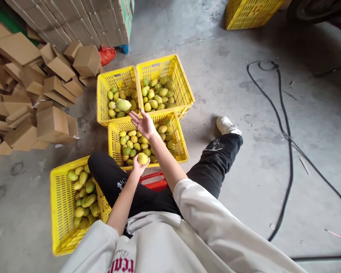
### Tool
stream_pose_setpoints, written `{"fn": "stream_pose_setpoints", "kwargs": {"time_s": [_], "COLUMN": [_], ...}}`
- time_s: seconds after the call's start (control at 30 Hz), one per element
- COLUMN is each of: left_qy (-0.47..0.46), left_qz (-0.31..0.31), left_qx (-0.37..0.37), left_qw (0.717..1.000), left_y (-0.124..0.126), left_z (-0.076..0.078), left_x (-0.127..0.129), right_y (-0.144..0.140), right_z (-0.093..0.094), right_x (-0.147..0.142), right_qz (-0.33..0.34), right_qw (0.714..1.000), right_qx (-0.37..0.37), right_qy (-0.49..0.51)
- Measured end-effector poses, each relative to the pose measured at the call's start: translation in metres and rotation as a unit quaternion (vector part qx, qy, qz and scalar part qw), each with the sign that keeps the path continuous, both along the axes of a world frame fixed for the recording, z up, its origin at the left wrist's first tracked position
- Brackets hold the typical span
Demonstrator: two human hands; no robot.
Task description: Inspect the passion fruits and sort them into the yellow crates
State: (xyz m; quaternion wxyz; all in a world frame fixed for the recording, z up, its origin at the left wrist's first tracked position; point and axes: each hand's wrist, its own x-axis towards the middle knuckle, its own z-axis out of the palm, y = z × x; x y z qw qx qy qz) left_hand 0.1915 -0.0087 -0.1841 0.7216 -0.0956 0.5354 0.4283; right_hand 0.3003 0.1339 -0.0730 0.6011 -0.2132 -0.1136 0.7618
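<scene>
My left hand (138, 167) is shut on a yellow-green mango (142, 158) above the near edge of the middle yellow crate (182, 149), which holds several mangoes. My right hand (142, 123) is stretched forward over that crate's far rim, palm up, fingers spread and empty. Just beyond its fingertips a larger pale-green mango (123, 104) sits above the pile in the far-left crate (101, 99); I cannot tell whether it is resting or in the air. The far-right crate (185, 88) and the crate by my left knee (57, 206) also hold mangoes.
Folded cardboard boxes (53, 124) are piled on the left, with stacked flat cartons (74, 19) behind. A black cable (287, 132) snakes over the concrete floor on the right. Another yellow crate (250, 13) stands at the top. A red stool (156, 182) shows between my legs.
</scene>
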Motion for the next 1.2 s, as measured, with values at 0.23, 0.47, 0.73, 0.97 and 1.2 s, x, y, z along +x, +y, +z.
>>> {"fn": "stream_pose_setpoints", "kwargs": {"time_s": [0.23, 0.47, 0.73, 0.97, 1.2], "left_qy": [-0.020, -0.113, -0.120, 0.053, 0.238], "left_qz": [-0.048, -0.038, -0.305, -0.751, -0.814], "left_qx": [0.039, 0.209, 0.320, 0.311, 0.341], "left_qw": [0.998, 0.971, 0.889, 0.580, 0.406], "left_y": [0.036, 0.143, 0.088, -0.077, -0.126], "left_z": [0.019, 0.083, 0.145, 0.195, 0.234], "left_x": [0.024, 0.099, 0.051, -0.054, -0.057], "right_y": [-0.148, -0.261, -0.266, -0.260, -0.284], "right_z": [-0.041, -0.063, -0.070, -0.066, 0.029], "right_x": [0.053, 0.145, 0.161, 0.160, 0.121], "right_qz": [0.044, -0.075, -0.114, -0.049, 0.297], "right_qw": [0.988, 0.947, 0.942, 0.942, 0.840], "right_qx": [-0.095, -0.221, -0.237, -0.205, 0.070], "right_qy": [-0.113, -0.221, -0.210, -0.259, -0.449]}}
